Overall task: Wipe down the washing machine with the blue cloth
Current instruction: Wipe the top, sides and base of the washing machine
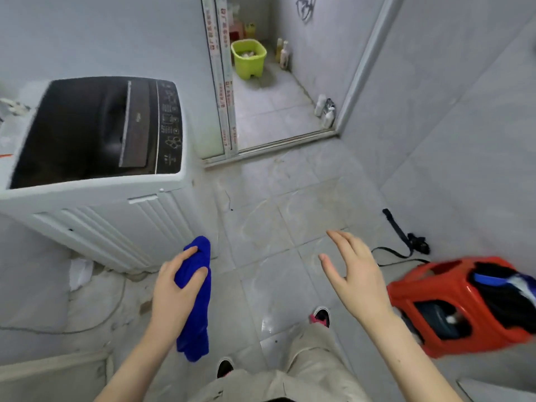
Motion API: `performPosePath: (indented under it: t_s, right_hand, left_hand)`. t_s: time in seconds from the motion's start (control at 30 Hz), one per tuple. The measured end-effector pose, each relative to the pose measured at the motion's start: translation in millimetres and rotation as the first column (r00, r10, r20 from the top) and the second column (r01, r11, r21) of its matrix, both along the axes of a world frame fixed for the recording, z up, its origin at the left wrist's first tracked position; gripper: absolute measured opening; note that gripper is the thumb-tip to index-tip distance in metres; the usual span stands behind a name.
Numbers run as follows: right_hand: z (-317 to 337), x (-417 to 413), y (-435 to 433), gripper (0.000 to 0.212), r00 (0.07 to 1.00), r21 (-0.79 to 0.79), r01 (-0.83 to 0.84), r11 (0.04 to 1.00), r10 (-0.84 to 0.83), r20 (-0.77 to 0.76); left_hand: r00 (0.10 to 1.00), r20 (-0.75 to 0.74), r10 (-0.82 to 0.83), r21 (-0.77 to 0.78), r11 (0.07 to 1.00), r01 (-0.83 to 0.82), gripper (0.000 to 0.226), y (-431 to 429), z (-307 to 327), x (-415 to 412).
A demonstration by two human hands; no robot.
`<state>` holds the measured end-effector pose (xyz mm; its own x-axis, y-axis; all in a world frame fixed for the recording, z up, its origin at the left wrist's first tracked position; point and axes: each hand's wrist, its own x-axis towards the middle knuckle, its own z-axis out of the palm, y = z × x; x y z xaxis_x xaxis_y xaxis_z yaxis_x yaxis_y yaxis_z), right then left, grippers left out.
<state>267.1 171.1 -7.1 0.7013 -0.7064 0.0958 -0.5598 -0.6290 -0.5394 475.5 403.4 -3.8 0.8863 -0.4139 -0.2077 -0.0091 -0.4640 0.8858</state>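
The blue cloth is pinched in the left hand, hanging lengthwise beside the washer, which lies up and left. The right hand is held empty, fingers spread, farther away.

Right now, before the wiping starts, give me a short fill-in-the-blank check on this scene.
1. The blue cloth is gripped by the ____ hand.
2. The right hand is open and holds ____.
3. The washing machine has its lid ____.
4. The basket on the floor is ____ in colour.

Missing words: left; nothing; shut; red
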Motion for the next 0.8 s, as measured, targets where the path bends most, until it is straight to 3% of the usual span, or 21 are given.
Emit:
performPosePath:
  t_s: [0.2, 0.4, 0.63, 0.8]
  right_hand:
    - [-17, -42, -117, 0.058, 0.999, -0.043, 0.043, 0.998, -0.044, -0.009]
    - [-6, -67, -230, 0.058, 0.999, -0.035, -0.025, 0.999, 0.025, -0.020]
    - [0, -22, -348, 0.048, 0.984, -0.155, -0.152, 0.976, 0.164, 0.066]
    - [-22, 40, -418, 0.052, 0.962, -0.145, -0.274, 0.951, 0.269, -0.055]
  left_hand:
    - [0.999, 0.047, -0.007, -0.018, 1.000, 0.008, 0.038, -138, 2, -14]
    - [0.998, -0.051, 0.043, -0.116, 0.992, -0.049, 0.035, -272, 15, -49]
    - [0.963, -0.217, 0.162, -0.239, 0.947, -0.213, 0.030, -374, 31, -40]
    - [0.913, -0.260, 0.315, -0.239, 0.895, -0.377, 0.030, -421, 11, 15]
